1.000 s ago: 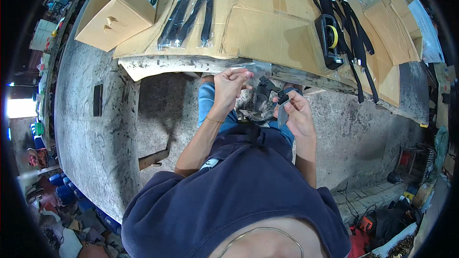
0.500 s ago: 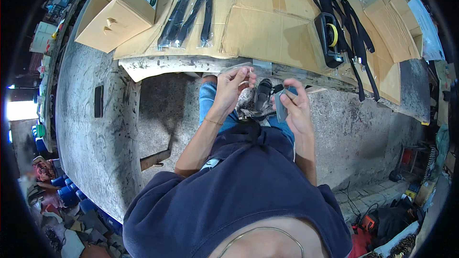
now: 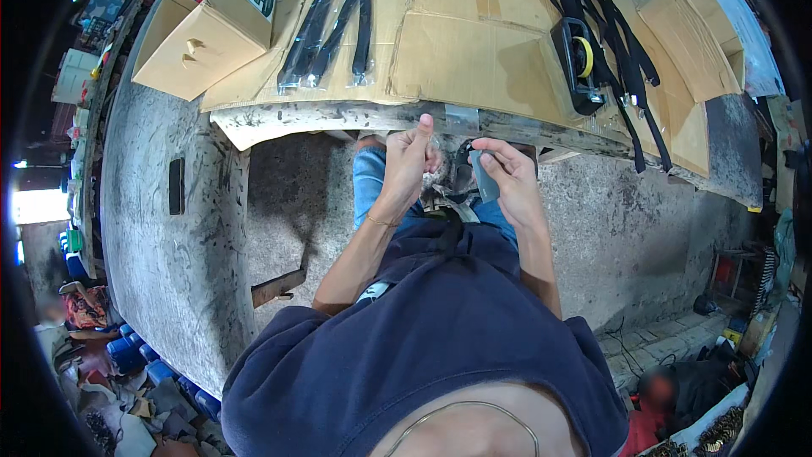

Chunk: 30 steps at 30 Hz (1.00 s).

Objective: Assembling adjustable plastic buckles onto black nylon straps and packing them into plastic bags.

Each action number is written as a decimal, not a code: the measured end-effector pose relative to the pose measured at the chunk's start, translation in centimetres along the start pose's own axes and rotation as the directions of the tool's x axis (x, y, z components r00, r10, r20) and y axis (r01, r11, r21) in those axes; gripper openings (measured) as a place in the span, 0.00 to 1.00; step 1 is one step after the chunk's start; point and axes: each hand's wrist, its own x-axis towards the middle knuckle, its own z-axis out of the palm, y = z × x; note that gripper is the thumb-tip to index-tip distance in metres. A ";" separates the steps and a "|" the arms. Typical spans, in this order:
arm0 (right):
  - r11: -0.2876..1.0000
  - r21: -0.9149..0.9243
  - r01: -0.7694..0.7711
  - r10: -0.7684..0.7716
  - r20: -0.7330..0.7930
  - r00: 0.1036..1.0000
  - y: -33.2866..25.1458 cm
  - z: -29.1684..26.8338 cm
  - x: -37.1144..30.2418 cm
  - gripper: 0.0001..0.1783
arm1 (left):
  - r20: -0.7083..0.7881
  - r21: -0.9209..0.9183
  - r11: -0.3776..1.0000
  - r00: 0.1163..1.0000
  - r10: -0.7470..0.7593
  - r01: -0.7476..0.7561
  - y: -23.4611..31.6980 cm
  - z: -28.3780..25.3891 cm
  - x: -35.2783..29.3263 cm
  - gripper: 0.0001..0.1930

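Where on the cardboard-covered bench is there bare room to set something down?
Bare cardboard lies between the bagged black straps and the strap tool with the yellow reel. The left end holds a closed carton; the right end is crowded by loose black straps and an open box.

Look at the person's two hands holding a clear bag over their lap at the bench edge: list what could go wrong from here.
1. The left hand and right hand hold the crumpled clear plastic bag over the lap, off the cardboard-covered bench; anything that slips out would likely drop to the concrete floor.
2. The black straps trail over the bench edge near the right hand; a snag might drag the black-and-yellow tool off.
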 end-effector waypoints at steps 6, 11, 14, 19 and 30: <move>0.999 0.048 -0.022 0.019 0.058 0.998 -0.3 0.1 0.0 0.11 | -0.088 0.073 0.989 0.987 0.131 -0.125 0.2 2.2 -0.3 0.16; 0.992 0.128 0.018 -0.022 0.025 0.999 -0.6 0.4 -0.2 0.25 | -0.110 -0.047 0.995 0.991 0.077 -0.082 0.4 2.1 -0.3 0.07; 0.992 0.125 -0.031 0.022 0.075 0.997 -0.3 -0.3 -0.1 0.31 | -0.221 -0.033 0.994 0.971 0.092 -0.102 0.5 2.6 -0.3 0.06; 0.984 0.179 0.001 -0.007 0.035 0.999 -0.5 -0.1 -0.4 0.32 | -0.224 0.074 0.994 0.970 0.097 -0.083 -0.5 0.9 0.2 0.04; 0.997 0.072 0.029 -0.036 0.105 0.994 -0.7 -0.8 -1.5 0.27 | -0.248 -0.207 0.978 0.968 -0.035 -0.018 0.5 1.3 0.6 0.04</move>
